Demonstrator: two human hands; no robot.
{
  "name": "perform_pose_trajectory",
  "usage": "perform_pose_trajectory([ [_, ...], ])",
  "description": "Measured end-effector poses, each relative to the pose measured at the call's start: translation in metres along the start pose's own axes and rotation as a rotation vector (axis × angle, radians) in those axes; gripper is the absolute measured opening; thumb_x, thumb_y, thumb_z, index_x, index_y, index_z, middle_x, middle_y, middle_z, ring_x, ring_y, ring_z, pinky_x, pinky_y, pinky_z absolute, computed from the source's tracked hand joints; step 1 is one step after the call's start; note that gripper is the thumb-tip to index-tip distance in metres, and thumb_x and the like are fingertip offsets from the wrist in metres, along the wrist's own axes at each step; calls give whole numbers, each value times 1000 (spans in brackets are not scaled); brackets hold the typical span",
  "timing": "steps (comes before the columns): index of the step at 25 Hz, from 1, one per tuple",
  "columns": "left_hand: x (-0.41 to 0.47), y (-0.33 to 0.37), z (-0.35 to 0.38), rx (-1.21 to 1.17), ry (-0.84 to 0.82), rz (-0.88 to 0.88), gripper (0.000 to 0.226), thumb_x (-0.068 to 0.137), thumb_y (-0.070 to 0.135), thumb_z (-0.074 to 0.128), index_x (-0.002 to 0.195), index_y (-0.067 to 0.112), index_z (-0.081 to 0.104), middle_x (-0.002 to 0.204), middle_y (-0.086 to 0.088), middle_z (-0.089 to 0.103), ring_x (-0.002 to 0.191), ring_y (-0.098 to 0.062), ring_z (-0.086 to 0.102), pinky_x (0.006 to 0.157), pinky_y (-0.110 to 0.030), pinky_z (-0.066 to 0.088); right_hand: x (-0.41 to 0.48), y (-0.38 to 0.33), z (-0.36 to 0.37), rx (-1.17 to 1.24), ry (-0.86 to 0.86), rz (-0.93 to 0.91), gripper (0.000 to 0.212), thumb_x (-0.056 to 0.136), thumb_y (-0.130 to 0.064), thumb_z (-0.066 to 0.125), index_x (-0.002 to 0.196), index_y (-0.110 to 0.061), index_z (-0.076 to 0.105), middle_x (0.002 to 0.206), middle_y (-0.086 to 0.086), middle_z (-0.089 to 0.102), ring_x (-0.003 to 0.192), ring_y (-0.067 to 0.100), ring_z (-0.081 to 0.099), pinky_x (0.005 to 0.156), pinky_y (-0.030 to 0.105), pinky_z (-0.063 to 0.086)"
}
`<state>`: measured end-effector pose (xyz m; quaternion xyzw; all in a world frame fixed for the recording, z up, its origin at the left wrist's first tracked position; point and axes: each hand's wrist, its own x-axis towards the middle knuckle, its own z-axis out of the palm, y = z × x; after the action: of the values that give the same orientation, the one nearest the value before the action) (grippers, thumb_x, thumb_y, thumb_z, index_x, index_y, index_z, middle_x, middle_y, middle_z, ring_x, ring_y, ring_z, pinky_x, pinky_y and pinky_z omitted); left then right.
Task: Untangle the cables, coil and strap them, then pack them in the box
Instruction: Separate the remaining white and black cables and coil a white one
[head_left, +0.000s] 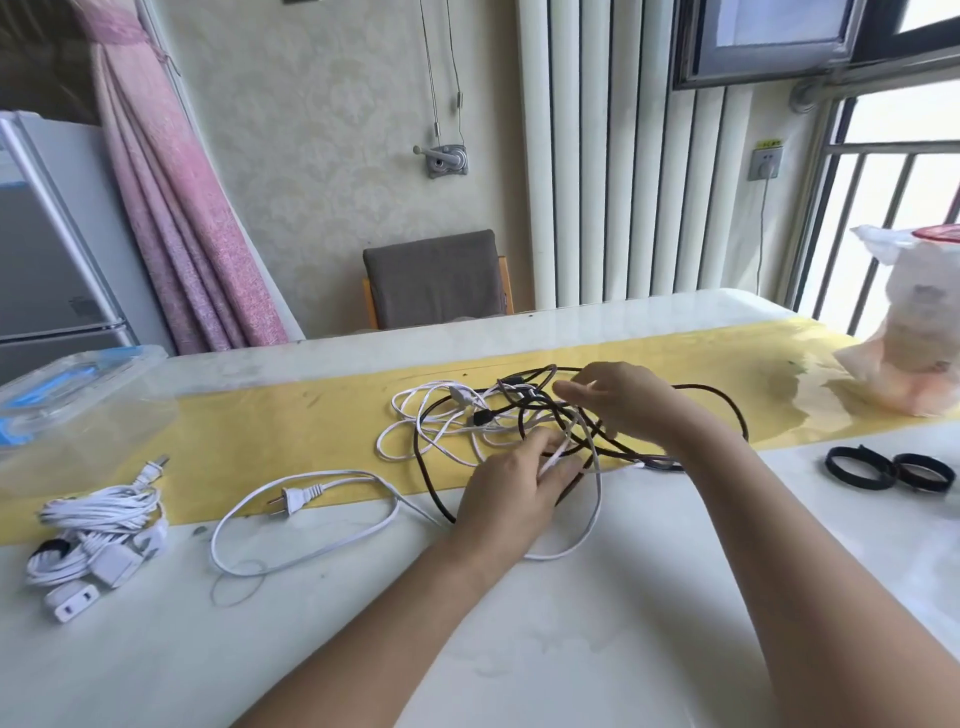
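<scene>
I see the cable tangle (467, 415) at table (571, 649) ctr, on the yellow strip (311, 431). Left hand (514, 483) pinches a white cable (597, 499) at the tangle's near side. Right hand (618, 400), fingers curled, pinches a thin strand on top. Coiled white bundle (93, 540) nr left edge w/ clear box (78, 395) behind; black straps (883, 467) at right edge.

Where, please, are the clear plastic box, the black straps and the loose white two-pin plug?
clear plastic box (111, 410): head view, on its front wall.
black straps (857, 483): head view, on the near band of the larger loop.
white two-pin plug (297, 500): head view, on the plug body.
</scene>
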<state>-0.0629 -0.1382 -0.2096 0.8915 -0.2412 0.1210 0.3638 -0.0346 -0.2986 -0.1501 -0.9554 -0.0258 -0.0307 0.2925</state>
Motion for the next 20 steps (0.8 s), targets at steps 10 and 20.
perform_pose_trajectory([
  [10,14,-25,-67,125,57,233,28,89,39,43,74,22,60,73,7,48,73,-15,48,70,-33,40,18,16,12,464,422,190,31,91,-25,54,70,-4,59,55,4,38,59,21,37,55,31,26],
  [20,17,-67,-148,-359,917,-173,24,98,19,47,81,10,62,65,4,57,62,-9,53,67,-32,47,8,33,-33,283,959,184,34,98,-32,43,85,-2,51,91,24,59,88,38,50,74,41,32],
])
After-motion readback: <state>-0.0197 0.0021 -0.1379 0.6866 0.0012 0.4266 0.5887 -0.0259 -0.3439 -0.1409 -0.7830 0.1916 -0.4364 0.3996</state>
